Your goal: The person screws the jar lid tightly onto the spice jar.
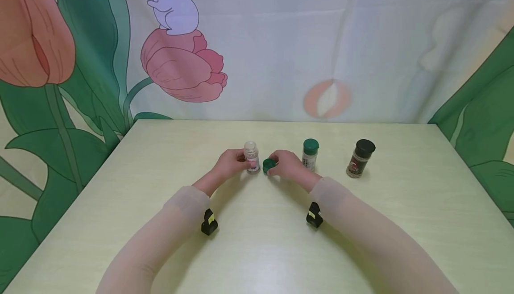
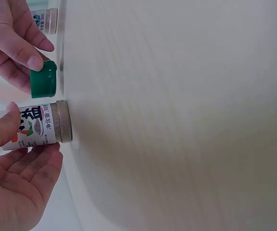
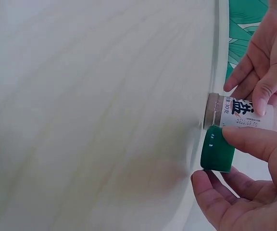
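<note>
An uncapped spice jar (image 1: pixel 251 155) with a white printed label stands upright on the table, its clear neck showing in the head view. My left hand (image 1: pixel 233 163) grips it, thumb on one side and fingers on the other, as the left wrist view also shows around the jar (image 2: pixel 37 126). Just right of the jar, my right hand (image 1: pixel 288 164) pinches a green cap (image 1: pixel 268 165) between thumb and fingers. In the right wrist view the cap (image 3: pixel 217 150) is low beside the jar's base, close to the tabletop. Brownish powder shows at the bottom of the jar.
Behind my right wrist stands a similar jar with a green cap (image 1: pixel 311 147). Farther right is a black-capped jar (image 1: pixel 360 159) with a dark label. A printed curtain (image 1: pixel 273 53) hangs behind the pale table (image 1: pixel 257 240).
</note>
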Action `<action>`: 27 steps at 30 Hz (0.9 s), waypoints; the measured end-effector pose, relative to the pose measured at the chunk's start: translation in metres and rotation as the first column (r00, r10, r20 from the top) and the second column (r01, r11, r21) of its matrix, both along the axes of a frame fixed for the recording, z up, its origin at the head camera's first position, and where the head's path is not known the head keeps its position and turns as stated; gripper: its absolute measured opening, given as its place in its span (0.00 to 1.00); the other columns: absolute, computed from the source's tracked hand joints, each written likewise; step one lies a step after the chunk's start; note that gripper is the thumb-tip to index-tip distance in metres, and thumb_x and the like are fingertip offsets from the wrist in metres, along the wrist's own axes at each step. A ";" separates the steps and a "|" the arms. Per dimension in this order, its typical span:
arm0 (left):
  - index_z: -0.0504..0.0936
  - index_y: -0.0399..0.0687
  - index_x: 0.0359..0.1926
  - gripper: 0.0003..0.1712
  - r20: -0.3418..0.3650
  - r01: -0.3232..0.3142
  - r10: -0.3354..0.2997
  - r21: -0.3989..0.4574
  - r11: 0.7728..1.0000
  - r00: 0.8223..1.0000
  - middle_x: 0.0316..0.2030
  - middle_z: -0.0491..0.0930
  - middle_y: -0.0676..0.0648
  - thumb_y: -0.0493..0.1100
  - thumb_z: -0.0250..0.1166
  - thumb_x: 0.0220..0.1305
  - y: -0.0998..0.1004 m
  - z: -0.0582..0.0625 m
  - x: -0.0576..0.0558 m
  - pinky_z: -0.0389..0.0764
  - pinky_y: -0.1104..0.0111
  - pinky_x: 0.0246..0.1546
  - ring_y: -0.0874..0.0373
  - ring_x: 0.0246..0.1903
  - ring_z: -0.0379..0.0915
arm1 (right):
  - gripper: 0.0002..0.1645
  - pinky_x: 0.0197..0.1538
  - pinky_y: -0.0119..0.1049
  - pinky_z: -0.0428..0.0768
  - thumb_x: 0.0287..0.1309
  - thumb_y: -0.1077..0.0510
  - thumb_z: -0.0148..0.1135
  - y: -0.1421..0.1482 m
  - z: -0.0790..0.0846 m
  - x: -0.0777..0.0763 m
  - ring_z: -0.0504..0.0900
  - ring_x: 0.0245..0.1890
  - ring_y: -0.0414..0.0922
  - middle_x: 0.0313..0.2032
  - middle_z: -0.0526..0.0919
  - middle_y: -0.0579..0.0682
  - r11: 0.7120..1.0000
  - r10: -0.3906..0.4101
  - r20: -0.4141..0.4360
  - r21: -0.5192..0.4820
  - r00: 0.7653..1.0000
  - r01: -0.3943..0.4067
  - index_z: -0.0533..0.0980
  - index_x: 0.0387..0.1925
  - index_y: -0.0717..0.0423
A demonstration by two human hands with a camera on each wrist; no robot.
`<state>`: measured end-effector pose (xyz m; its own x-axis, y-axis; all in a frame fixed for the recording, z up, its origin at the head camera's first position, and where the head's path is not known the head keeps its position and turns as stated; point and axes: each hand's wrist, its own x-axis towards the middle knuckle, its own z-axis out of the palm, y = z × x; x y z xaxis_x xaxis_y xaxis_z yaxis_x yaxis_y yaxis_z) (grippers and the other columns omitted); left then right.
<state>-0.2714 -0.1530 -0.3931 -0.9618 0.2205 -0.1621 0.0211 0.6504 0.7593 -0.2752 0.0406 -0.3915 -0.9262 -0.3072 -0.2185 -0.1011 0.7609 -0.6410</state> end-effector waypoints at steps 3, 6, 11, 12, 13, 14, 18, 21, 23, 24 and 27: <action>0.72 0.33 0.69 0.28 -0.004 0.008 -0.008 0.005 1.000 1.000 0.66 0.76 0.34 0.41 0.64 0.73 0.000 0.001 0.001 0.70 0.51 0.74 0.40 0.69 0.73 | 0.29 0.69 0.48 0.77 0.63 0.60 0.68 0.002 0.002 0.002 0.79 0.62 0.55 0.61 0.81 0.61 1.000 0.007 0.003 -0.014 1.000 -0.007 0.74 0.63 0.65; 0.72 0.32 0.69 0.28 -0.004 0.014 -0.014 0.010 1.000 1.000 0.66 0.76 0.33 0.40 0.64 0.72 -0.001 0.002 0.002 0.70 0.51 0.74 0.40 0.69 0.72 | 0.29 0.68 0.48 0.77 0.63 0.60 0.68 0.005 0.004 0.003 0.79 0.63 0.55 0.62 0.80 0.61 0.999 0.012 0.015 -0.035 1.000 -0.012 0.73 0.64 0.66; 0.73 0.32 0.68 0.28 0.009 0.018 -0.018 0.002 1.000 1.000 0.66 0.77 0.33 0.41 0.64 0.72 0.001 0.004 0.004 0.70 0.51 0.74 0.40 0.69 0.73 | 0.30 0.69 0.48 0.77 0.63 0.61 0.68 0.010 0.004 0.003 0.78 0.64 0.56 0.63 0.79 0.61 0.998 0.011 0.031 -0.057 0.999 -0.010 0.73 0.64 0.65; 0.73 0.32 0.68 0.28 0.011 0.018 -0.018 -0.001 1.000 1.000 0.65 0.77 0.33 0.41 0.64 0.72 0.001 0.004 0.005 0.71 0.52 0.73 0.41 0.69 0.73 | 0.30 0.69 0.48 0.77 0.63 0.61 0.68 0.011 0.004 0.004 0.78 0.64 0.56 0.64 0.79 0.62 0.998 0.013 0.031 -0.063 0.999 -0.011 0.73 0.64 0.65; 0.73 0.32 0.68 0.28 0.013 0.018 -0.018 -0.004 1.000 1.000 0.65 0.77 0.33 0.41 0.64 0.72 0.002 0.004 0.006 0.71 0.52 0.73 0.41 0.68 0.73 | 0.30 0.69 0.48 0.77 0.63 0.61 0.68 0.012 0.004 0.004 0.78 0.64 0.56 0.64 0.79 0.62 0.998 0.017 0.026 -0.068 1.000 -0.015 0.73 0.64 0.65; 0.73 0.32 0.68 0.28 0.015 0.018 -0.017 -0.007 1.000 1.000 0.65 0.77 0.33 0.41 0.64 0.72 0.002 0.005 0.007 0.71 0.52 0.73 0.41 0.68 0.73 | 0.30 0.69 0.49 0.77 0.63 0.61 0.68 0.014 0.004 0.005 0.78 0.65 0.56 0.64 0.79 0.62 0.997 0.017 0.025 -0.073 1.000 -0.015 0.73 0.64 0.65; 0.73 0.32 0.68 0.28 0.012 0.021 -0.021 -0.014 1.000 1.000 0.65 0.78 0.33 0.41 0.65 0.72 0.003 0.004 0.010 0.72 0.52 0.72 0.41 0.68 0.74 | 0.29 0.67 0.48 0.79 0.63 0.61 0.68 0.019 0.006 0.008 0.79 0.64 0.57 0.64 0.79 0.63 0.996 0.023 0.013 -0.085 1.000 -0.022 0.73 0.64 0.65; 0.73 0.32 0.68 0.28 0.012 0.029 -0.028 -0.014 0.999 1.000 0.65 0.77 0.33 0.41 0.65 0.72 0.004 0.004 0.012 0.72 0.52 0.73 0.41 0.68 0.74 | 0.29 0.65 0.47 0.81 0.63 0.61 0.68 0.023 0.008 0.012 0.80 0.63 0.57 0.63 0.79 0.63 0.996 0.028 0.003 -0.090 1.000 -0.028 0.74 0.63 0.65; 0.72 0.32 0.68 0.29 0.018 0.034 -0.033 -0.016 0.999 0.999 0.65 0.77 0.33 0.41 0.65 0.72 0.004 0.003 0.014 0.71 0.52 0.73 0.41 0.68 0.73 | 0.28 0.64 0.47 0.82 0.62 0.61 0.68 0.025 0.008 0.014 0.80 0.63 0.57 0.63 0.80 0.63 0.994 0.036 0.000 -0.099 0.999 -0.036 0.74 0.62 0.66; 0.72 0.32 0.69 0.29 0.024 0.036 -0.036 -0.013 0.999 0.999 0.65 0.77 0.33 0.41 0.65 0.72 0.004 0.003 0.015 0.71 0.52 0.73 0.41 0.68 0.73 | 0.28 0.64 0.46 0.82 0.62 0.62 0.69 0.027 0.008 0.016 0.80 0.63 0.57 0.62 0.80 0.63 0.993 0.040 0.000 -0.108 0.999 -0.040 0.74 0.62 0.66; 0.72 0.32 0.69 0.29 0.036 0.048 -0.047 -0.012 0.999 0.998 0.65 0.77 0.34 0.42 0.65 0.72 0.005 0.003 0.019 0.71 0.52 0.73 0.41 0.68 0.73 | 0.28 0.63 0.46 0.83 0.62 0.63 0.69 0.030 0.008 0.020 0.81 0.61 0.58 0.61 0.80 0.65 0.990 0.054 -0.005 -0.129 0.999 -0.054 0.74 0.62 0.68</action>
